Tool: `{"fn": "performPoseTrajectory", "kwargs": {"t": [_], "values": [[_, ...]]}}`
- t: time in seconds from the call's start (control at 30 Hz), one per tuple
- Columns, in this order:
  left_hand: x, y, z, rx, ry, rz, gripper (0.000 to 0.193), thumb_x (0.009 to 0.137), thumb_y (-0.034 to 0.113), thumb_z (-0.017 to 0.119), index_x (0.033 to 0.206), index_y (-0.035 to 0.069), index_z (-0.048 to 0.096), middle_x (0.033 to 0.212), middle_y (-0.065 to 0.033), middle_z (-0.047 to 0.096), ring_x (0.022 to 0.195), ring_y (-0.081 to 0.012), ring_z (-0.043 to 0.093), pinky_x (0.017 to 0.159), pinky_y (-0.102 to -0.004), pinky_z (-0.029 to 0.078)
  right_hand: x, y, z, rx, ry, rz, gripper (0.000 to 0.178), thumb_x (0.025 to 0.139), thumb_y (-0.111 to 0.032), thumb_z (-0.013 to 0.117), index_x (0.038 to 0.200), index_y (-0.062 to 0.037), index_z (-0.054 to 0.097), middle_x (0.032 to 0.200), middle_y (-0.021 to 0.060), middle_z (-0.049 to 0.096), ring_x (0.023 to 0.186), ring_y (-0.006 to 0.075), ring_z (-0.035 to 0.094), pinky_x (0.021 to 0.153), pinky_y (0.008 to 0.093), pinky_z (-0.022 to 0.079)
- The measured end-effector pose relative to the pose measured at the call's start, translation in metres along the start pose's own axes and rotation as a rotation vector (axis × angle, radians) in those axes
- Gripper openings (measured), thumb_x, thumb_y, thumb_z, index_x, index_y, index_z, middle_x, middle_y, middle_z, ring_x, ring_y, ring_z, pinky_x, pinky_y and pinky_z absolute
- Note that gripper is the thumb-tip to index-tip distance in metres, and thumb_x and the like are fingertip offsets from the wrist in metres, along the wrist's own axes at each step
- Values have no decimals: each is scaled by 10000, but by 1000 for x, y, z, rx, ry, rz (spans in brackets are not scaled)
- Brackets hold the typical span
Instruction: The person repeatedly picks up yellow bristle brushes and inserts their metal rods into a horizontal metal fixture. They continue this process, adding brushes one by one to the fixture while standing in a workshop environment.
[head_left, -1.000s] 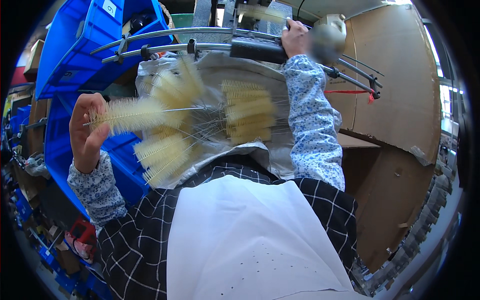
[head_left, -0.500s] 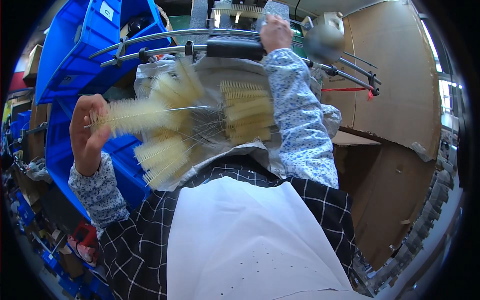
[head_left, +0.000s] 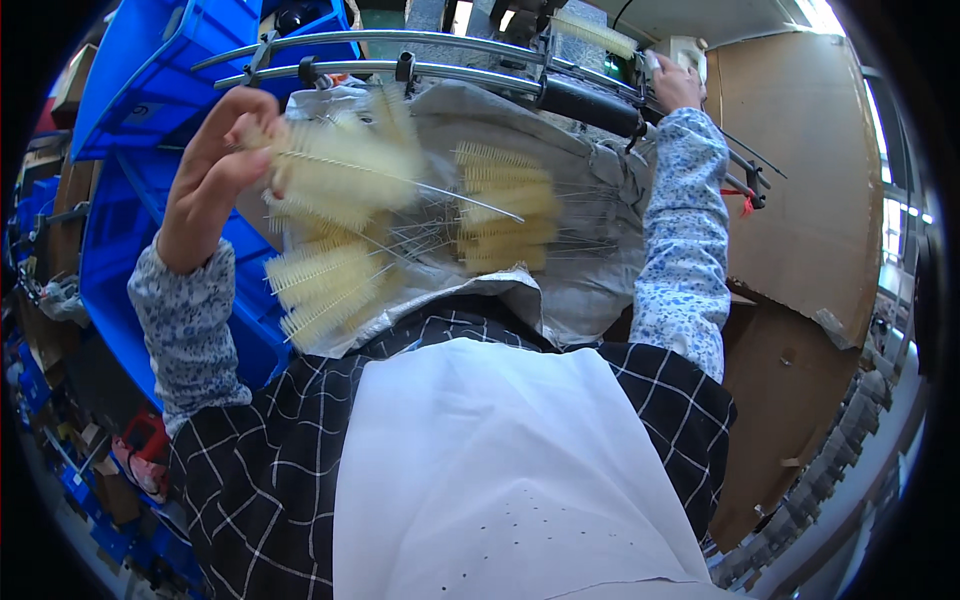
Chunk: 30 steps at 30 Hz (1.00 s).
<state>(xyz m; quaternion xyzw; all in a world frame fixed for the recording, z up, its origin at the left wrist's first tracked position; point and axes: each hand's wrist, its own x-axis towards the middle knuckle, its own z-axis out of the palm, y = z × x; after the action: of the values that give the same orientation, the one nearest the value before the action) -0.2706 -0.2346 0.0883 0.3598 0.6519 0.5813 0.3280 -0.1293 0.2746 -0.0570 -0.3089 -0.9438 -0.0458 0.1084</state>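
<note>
My left hand point(head_left: 225, 150), raised at the left, is closed around the bristled end of a cream bottle brush point(head_left: 350, 165). Its bare wire stem points right and slightly down, over the other brushes. At the upper right, my right hand point(head_left: 678, 82) has its fingers curled at the end of a machine's metal rods point(head_left: 470, 72); what they grip is hidden. Close to those fingers, another cream brush point(head_left: 592, 36) lies across the machine. Below the rods is a black roller point(head_left: 592, 106).
On a grey-white cloth point(head_left: 590, 285) over my lap lie a left pile of brushes point(head_left: 330, 285) and a middle stack point(head_left: 505, 215), wires outward. Blue bins point(head_left: 130, 110) stand at the left. A large cardboard sheet point(head_left: 790, 170) rises on the right.
My right hand has moved right, as have the black roller and the brush on the machine. My left hand has lifted and shifted right with its brush, whose stem now slants downward.
</note>
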Motion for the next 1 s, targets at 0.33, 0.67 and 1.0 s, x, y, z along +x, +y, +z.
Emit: {"fn": "performPoseTrajectory", "kwargs": {"t": [0.33, 0.67, 1.0], "values": [[40, -20, 29, -101, -266, 63, 266, 831, 182, 479, 1063, 64, 426, 835, -40, 487, 717, -91, 538, 678, -241, 472, -69, -5, -107, 594, -404, 26, 250, 827, -203, 494, 1032, -92, 585, 880, 85, 600, 757, 145, 530, 686, 270, 435], [51, -35, 81, -150, -244, 146, 198, 839, 108, 503, 1010, 62, 412, 917, -56, 493, 782, -133, 569, 725, -254, 487, -125, -118, -146, 1029, -789, -452, 433, 842, -254, 496, 1211, -49, 403, 1049, 106, 536, 973, 188, 510, 844, 317, 419], [-9, -57, -10, 822, -142, -72, 366, 719, 124, 610, 1045, 46, 464, 993, -116, 503, 913, -230, 504, 819, -303, 394, -69, -107, -46, 219, 190, -106, 223, 787, -189, 504, 994, -157, 582, 871, 52, 590, 810, 244, 533, 714, 369, 422]]}}
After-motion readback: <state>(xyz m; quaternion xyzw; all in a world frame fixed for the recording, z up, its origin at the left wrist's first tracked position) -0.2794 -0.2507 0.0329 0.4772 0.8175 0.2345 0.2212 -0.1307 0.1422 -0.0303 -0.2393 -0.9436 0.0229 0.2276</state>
